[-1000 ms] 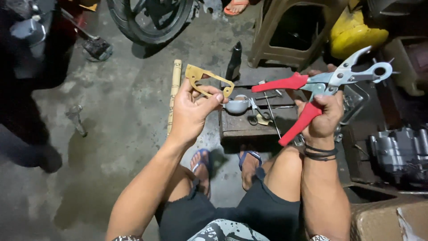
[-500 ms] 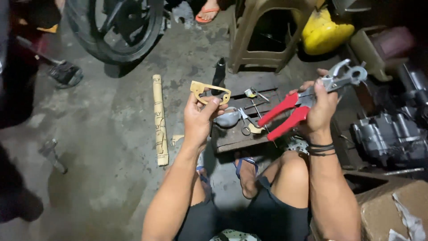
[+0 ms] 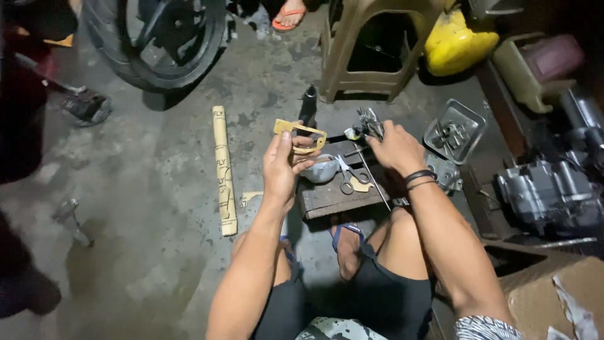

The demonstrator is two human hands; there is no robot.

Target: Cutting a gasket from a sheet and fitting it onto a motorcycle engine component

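My left hand (image 3: 280,167) holds up a tan, flat cut-out gasket (image 3: 301,135) by its lower edge, pinched between thumb and fingers. My right hand (image 3: 393,149) is closed over a plier-like tool whose grey metal head (image 3: 367,123) sticks out past the fingers; its handles are hidden under the hand. Both hands hover over a dark wooden block (image 3: 327,198) between my knees. On the block lie a pair of scissors (image 3: 350,179), a small metal bowl (image 3: 318,170) and a thin metal rod (image 3: 376,186).
A rolled tan sheet (image 3: 224,170) lies on the concrete floor at left. A motorcycle wheel (image 3: 157,44), a plastic stool (image 3: 371,56), a yellow container (image 3: 459,44), a metal tray (image 3: 454,132), an engine (image 3: 553,192) and a cardboard box (image 3: 553,296) surround me. Another person's sandalled foot (image 3: 288,14) shows at top.
My right hand has come down from holding the red-handled tool raised at right to the block, the handles now hidden. My left hand still holds the gasket. The view shifted.
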